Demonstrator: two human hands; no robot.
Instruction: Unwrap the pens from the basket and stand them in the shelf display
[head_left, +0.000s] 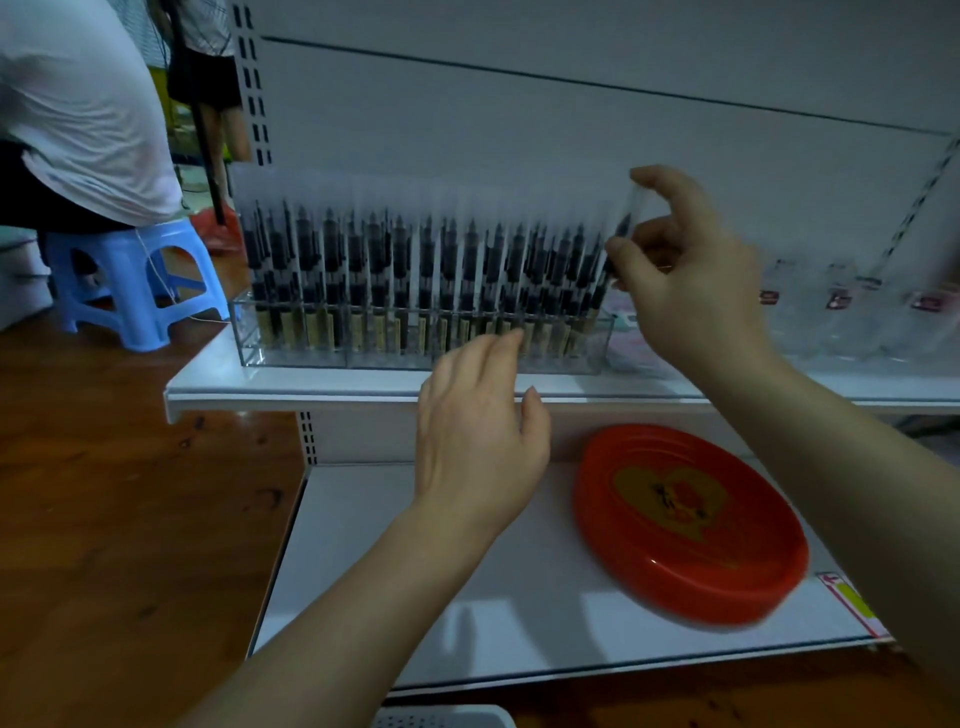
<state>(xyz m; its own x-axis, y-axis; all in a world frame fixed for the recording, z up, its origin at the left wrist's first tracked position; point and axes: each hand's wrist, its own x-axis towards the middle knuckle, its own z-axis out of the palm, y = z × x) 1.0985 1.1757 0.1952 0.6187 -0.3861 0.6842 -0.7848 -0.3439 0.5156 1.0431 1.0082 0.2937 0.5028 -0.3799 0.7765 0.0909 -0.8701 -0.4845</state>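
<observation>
Fingers, right hand (691, 280): pinching a pen (615, 244) at display box (311, 358) end | left hand (478, 431): relaxed, empty

pens (415, 270): black, tan labels | display (291, 358): clear | shelf (363, 545): white | plate (691, 525): red, yellow heart | stool (130, 280): light blue | floor (104, 493): brown wood | basket (447, 719): white

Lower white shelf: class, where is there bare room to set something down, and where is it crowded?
Bare: the lower white shelf left of the round red plastic plate. Crowded: the clear acrylic display box on the upper shelf, packed with black pens, with the right hand holding a pen at its right end.
</observation>
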